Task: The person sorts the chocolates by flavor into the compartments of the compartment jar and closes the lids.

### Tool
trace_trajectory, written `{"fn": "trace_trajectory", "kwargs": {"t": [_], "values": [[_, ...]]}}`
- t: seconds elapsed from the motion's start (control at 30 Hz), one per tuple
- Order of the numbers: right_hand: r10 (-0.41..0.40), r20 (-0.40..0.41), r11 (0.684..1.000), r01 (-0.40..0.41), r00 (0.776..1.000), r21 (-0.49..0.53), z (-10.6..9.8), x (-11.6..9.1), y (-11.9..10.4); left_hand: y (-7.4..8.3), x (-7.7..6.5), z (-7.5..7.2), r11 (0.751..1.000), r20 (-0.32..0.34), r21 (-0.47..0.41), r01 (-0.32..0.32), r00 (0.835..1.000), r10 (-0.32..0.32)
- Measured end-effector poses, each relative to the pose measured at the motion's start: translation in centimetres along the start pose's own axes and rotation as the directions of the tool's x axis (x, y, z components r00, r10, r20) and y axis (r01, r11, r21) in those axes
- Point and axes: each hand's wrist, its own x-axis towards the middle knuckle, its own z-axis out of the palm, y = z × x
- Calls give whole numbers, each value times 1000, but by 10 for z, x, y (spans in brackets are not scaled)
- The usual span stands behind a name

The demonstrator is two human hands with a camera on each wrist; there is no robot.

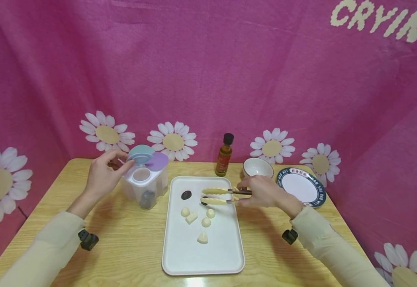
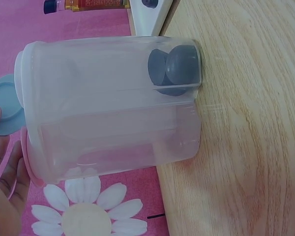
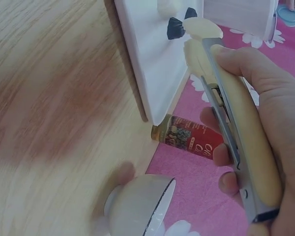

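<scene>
My left hand (image 1: 102, 173) pinches the raised teal flip lid (image 1: 141, 154) of a clear multi-compartment container (image 2: 113, 83). Below that lid the round opening (image 1: 141, 174) is uncovered, and dark round pieces (image 2: 182, 66) lie at the bottom of one compartment. My right hand (image 1: 262, 191) grips tongs (image 3: 241, 123) with cream tips, which reach over a white tray (image 1: 204, 259). A dark piece (image 3: 175, 28) is at the tong tips; whether they clasp it I cannot tell. Another dark oval piece (image 1: 186, 195) and several off-white pieces of different shapes (image 1: 191, 217) lie on the tray.
Behind the tray stands a bottle (image 1: 224, 157) with a red label and black cap. A white bowl (image 1: 257, 166) and a blue-rimmed plate (image 1: 298, 187) are at the back right. A pink flowered cloth (image 1: 201, 79) hangs behind the wooden table (image 1: 129, 247).
</scene>
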Motion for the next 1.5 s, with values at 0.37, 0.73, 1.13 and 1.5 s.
{"fn": "trace_trajectory", "kwargs": {"t": [0.37,0.73,1.13,1.5], "values": [[-3,25,1000,3,1000,-7,4,1,0,-1,0,0,1000,-2,2,3,1000,-3],[31,63,999,-32,998,10,5,2,2,1,-1,1,1000,4,2,6,1000,-6],[6,-58,998,-2,998,68,-1,4,-4,3,-3,-2,999,26,-11,37,999,-37],[-93,-182,992,106,979,61,-34,28,-43,3,-3,-2,999,29,-12,38,999,-38]]}}
